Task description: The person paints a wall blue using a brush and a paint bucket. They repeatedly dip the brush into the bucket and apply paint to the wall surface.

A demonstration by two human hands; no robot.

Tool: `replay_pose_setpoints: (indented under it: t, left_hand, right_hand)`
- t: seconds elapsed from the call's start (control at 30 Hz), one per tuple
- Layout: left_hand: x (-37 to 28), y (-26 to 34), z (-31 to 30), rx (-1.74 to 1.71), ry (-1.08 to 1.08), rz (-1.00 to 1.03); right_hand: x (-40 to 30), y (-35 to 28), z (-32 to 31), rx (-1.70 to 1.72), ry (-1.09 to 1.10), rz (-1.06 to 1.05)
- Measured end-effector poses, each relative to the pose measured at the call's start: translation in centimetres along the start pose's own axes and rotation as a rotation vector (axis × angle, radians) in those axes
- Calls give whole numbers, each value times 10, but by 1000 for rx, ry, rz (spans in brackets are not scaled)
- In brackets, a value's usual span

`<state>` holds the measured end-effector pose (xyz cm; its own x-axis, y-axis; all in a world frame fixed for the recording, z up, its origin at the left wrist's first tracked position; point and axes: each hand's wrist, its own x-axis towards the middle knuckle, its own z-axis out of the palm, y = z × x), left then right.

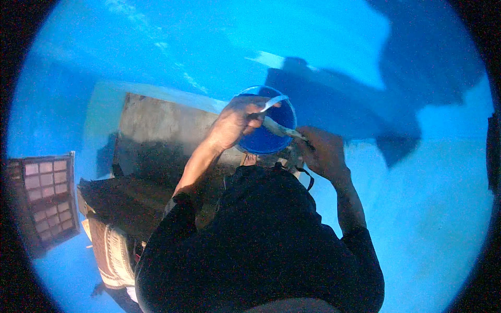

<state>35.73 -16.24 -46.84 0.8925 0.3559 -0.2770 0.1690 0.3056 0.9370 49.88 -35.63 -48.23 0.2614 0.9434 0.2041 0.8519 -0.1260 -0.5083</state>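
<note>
A round bucket [261,145] with deep blue inside it is in the middle of the view, in front of my body. My left hand [238,119] is over its left side, fingers closed around a pale curved strip [274,101] that looks like the bucket's handle. My right hand [323,150], in shade, is at the right of the rim. It grips a slim pale tool, apparently a paintbrush [280,128], which reaches leftward across the bucket's mouth. Blur hides the tool's exact shape and whether its tip touches my left fingers.
Blue painted wall [188,43] surrounds me, with dark shadows on the right. A grey slab-like surface [164,117] lies at the left, beside dark furniture [117,203]. Patterned cloth [113,250] hangs at lower left, near a paned window [49,189]. A bare foot [249,159] shows below the bucket.
</note>
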Motion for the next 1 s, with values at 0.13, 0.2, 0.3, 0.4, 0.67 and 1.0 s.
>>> replay_pose_setpoints:
  t: [0.13,0.2,0.3,0.4,0.67,1.0]
  left_hand:
    - [-20,-9,-16,137,-49,94]
    - [-25,-19,-23,307,-59,329]
    - [-23,-29,-21,366,-23,397]
    - [-36,-30,-14,418,66,255]
    - [-20,-70,-18,618,10,348]
    - [-6,-70,-30,638,-8,620]
  right_hand:
    - [25,-22,63,-222,-222,66]
    - [40,-25,86,-258,-206,28]
    - [46,-12,120,-412,-373,74]
    - [40,-14,114,-376,-337,46]
    - [4,-5,89,192,-170,84]
    - [12,-7,76,-148,213,6]
